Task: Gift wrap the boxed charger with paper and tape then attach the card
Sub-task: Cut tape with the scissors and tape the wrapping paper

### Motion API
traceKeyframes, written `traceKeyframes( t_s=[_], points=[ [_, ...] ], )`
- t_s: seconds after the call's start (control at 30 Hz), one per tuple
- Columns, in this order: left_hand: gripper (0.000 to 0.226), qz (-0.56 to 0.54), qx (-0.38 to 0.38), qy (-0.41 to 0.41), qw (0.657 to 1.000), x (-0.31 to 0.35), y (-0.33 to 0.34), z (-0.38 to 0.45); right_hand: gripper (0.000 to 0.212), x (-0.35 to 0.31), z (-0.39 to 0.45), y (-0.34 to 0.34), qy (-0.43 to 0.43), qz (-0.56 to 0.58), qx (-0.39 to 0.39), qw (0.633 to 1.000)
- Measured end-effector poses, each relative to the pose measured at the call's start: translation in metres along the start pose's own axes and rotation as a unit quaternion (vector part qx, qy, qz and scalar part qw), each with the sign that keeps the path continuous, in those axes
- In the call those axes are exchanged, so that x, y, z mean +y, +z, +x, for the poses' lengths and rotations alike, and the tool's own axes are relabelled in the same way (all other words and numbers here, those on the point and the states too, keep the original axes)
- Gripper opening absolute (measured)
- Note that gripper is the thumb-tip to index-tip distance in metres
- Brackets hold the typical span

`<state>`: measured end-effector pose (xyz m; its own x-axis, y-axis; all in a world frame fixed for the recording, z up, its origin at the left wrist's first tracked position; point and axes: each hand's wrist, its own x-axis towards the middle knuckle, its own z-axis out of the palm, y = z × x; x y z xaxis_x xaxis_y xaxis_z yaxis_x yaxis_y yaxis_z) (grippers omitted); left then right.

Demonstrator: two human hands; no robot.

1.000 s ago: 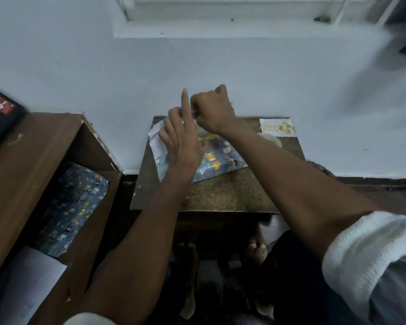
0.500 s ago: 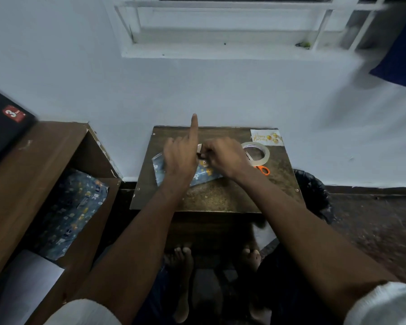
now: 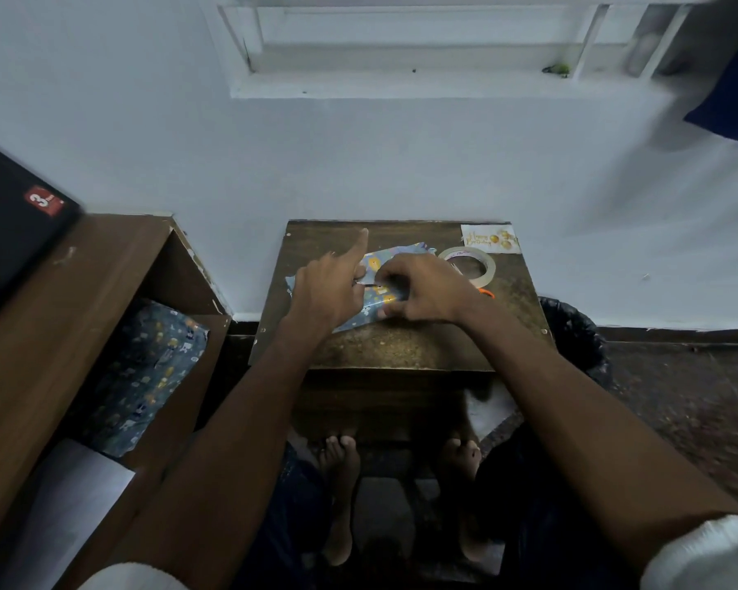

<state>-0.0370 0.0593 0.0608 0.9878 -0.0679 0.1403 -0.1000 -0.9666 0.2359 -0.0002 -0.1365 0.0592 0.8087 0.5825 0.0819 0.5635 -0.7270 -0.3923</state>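
Note:
The boxed charger, wrapped in blue patterned paper [image 3: 395, 254], lies on the small wooden table [image 3: 401, 344]. My left hand [image 3: 324, 287] rests on its left part with curled fingers on the paper and the index finger pointing straight up. My right hand [image 3: 427, 291] sits on the right part, fingertips pinching what looks like a small pale piece of tape at the seam between both hands. The tape roll [image 3: 484, 266] lies just right of my right hand. The birthday card [image 3: 491, 239] lies at the table's far right corner.
Orange scissor handles [image 3: 488, 294] peek out beside my right wrist. An open wooden cabinet [image 3: 60, 291] at the left holds spare wrapping paper [image 3: 146, 368] and a white sheet [image 3: 69, 504]. A black bin bag [image 3: 571, 330] stands right of the table. My bare feet are underneath.
Both hands came down from above the table onto the wrapped box. The loose white flap of paper seen a second ago is now folded flat under the hands.

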Motion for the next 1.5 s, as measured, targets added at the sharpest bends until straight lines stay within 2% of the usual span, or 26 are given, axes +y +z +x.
traceKeyframes(
  t_s=[0.07, 0.1, 0.37, 0.43, 0.57, 0.67, 0.77, 0.87, 0.93, 1.07, 1.2, 1.3, 1.5],
  points=[
    [0.091, -0.036, -0.006, 0.013, 0.999, -0.006, -0.001, -0.003, 0.068, 0.002, -0.004, 0.000, -0.019, -0.011, -0.021, 1.000],
    [0.090, -0.052, -0.007, 0.016, 0.998, -0.009, -0.001, -0.004, 0.070, 0.002, -0.005, 0.002, -0.026, -0.024, -0.017, 0.999],
    [0.074, -0.186, -0.004, 0.004, 0.983, -0.014, -0.004, -0.013, 0.047, -0.007, -0.003, 0.009, -0.033, -0.073, 0.035, 0.996],
    [0.062, -0.222, 0.002, -0.010, 0.975, -0.018, -0.003, -0.010, 0.041, -0.010, -0.002, 0.013, -0.033, -0.081, 0.058, 0.994],
    [0.031, -0.395, -0.013, -0.064, 0.916, -0.016, -0.004, -0.006, 0.031, -0.017, 0.002, 0.023, -0.022, -0.074, 0.083, 0.994],
    [0.039, -0.451, 0.003, -0.103, 0.886, -0.015, -0.003, -0.006, 0.036, -0.015, 0.005, 0.021, 0.014, -0.024, 0.087, 0.996],
    [0.045, -0.485, 0.000, -0.134, 0.864, -0.014, -0.002, -0.006, 0.027, -0.011, 0.007, 0.013, 0.064, 0.065, 0.124, 0.988],
    [0.044, -0.463, -0.026, -0.128, 0.877, -0.012, -0.004, -0.006, 0.011, -0.007, 0.008, 0.008, 0.095, 0.158, 0.135, 0.973],
    [0.042, -0.456, -0.031, -0.121, 0.881, -0.011, -0.005, -0.005, 0.013, -0.005, 0.009, 0.006, 0.115, 0.239, 0.112, 0.958],
    [0.042, -0.429, -0.022, -0.107, 0.897, -0.009, -0.004, -0.007, 0.014, -0.008, 0.011, 0.003, 0.147, 0.413, 0.082, 0.895],
    [0.042, -0.405, -0.014, -0.100, 0.909, -0.011, -0.001, -0.007, 0.004, -0.012, 0.011, 0.006, 0.144, 0.409, 0.090, 0.897],
    [0.041, -0.400, -0.010, -0.104, 0.911, -0.010, -0.003, -0.007, 0.014, -0.015, 0.013, 0.008, 0.161, 0.434, 0.100, 0.881],
    [0.039, -0.385, -0.006, -0.097, 0.918, -0.008, -0.003, -0.008, 0.003, -0.013, 0.015, 0.010, 0.151, 0.382, 0.123, 0.903]
  ],
)
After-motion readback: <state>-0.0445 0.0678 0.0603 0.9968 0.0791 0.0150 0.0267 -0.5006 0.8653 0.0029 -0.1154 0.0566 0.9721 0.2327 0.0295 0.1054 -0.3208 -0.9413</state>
